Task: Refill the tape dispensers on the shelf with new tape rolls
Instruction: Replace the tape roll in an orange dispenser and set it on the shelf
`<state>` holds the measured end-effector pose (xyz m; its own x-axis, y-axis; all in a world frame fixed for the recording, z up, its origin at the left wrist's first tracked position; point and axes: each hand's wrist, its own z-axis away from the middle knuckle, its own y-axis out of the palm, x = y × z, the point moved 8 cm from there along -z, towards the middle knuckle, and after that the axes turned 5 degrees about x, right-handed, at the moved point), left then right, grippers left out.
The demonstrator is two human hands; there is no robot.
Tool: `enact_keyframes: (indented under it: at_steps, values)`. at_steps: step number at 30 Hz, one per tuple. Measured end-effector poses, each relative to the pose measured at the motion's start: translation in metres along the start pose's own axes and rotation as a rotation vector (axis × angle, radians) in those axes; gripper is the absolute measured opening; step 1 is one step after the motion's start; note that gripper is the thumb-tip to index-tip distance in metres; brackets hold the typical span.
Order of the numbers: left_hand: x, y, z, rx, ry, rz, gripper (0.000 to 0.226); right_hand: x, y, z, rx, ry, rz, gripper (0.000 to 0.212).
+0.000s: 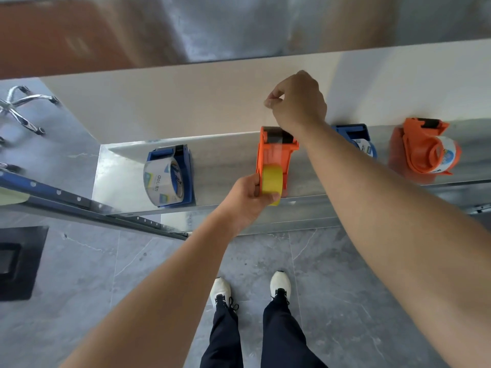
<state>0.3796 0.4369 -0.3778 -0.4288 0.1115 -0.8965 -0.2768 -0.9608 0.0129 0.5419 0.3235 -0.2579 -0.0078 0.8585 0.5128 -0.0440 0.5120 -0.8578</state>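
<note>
Threading step: left hand [248, 199] grips yellow roll [271, 180] on orange dispenser [276, 152]. Right hand [299, 102] pinches tape end [266, 114] just past its far end. Next: likely seat tape on cutter.

We are seeing the shelf [225, 168] carrying 4 in a row, left to right: blue dispenser [170, 176], orange dispenser [273, 152], 2nd blue dispenser [356, 136], 2nd orange dispenser [425, 147].

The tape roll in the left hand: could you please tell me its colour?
Yellow tape roll, gripped by the left hand; head view shows it best.
</note>
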Motion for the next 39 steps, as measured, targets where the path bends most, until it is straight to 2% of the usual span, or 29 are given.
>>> enact_keyframes:
  at_steps: [4, 7, 9, 10, 14, 17, 22, 25, 30, 33, 37, 39]
  values:
    - [0.007, 0.002, 0.006, 0.031, 0.042, 0.073, 0.035, -0.018, 0.018, -0.019, 0.295, 0.126, -0.162, 0.022]
    - [0.010, 0.001, 0.011, 0.074, 0.073, 0.133, 0.037, -0.032, 0.043, -0.022, 0.578, 0.311, -0.180, 0.030]
    - [0.010, 0.000, 0.014, 0.094, 0.081, 0.161, 0.039, -0.046, 0.061, -0.020, 0.720, 0.413, -0.201, 0.026]
    - [0.010, -0.001, 0.014, 0.092, 0.083, 0.172, 0.039, -0.052, 0.069, -0.017, 0.788, 0.447, -0.214, 0.013]
    - [0.011, -0.004, 0.013, 0.074, 0.087, 0.208, 0.038, -0.069, 0.094, -0.002, 0.972, 0.528, -0.326, 0.008]
    - [0.011, -0.004, 0.014, 0.074, 0.084, 0.226, 0.038, -0.076, 0.105, 0.007, 1.069, 0.573, -0.460, 0.023]
    - [0.010, -0.005, 0.015, 0.033, 0.098, 0.283, 0.038, -0.079, 0.119, 0.016, 1.065, 0.592, -0.745, 0.030]
    - [0.012, -0.008, 0.015, 0.000, 0.087, 0.330, 0.040, -0.082, 0.121, 0.016, 1.040, 0.576, -0.813, 0.039]
    - [0.014, -0.012, 0.015, -0.064, 0.081, 0.374, 0.047, -0.075, 0.118, 0.015, 1.038, 0.450, -0.888, 0.035]
    - [0.016, -0.014, 0.017, -0.125, 0.084, 0.393, 0.044, -0.070, 0.116, 0.022, 1.023, 0.363, -0.979, 0.029]
    - [0.011, -0.022, 0.016, -0.227, 0.086, 0.395, 0.034, -0.070, 0.118, 0.028, 0.880, 0.331, -1.067, 0.024]
    - [0.009, -0.025, 0.015, -0.294, 0.061, 0.415, 0.028, -0.073, 0.124, 0.034, 0.836, 0.357, -1.109, 0.035]
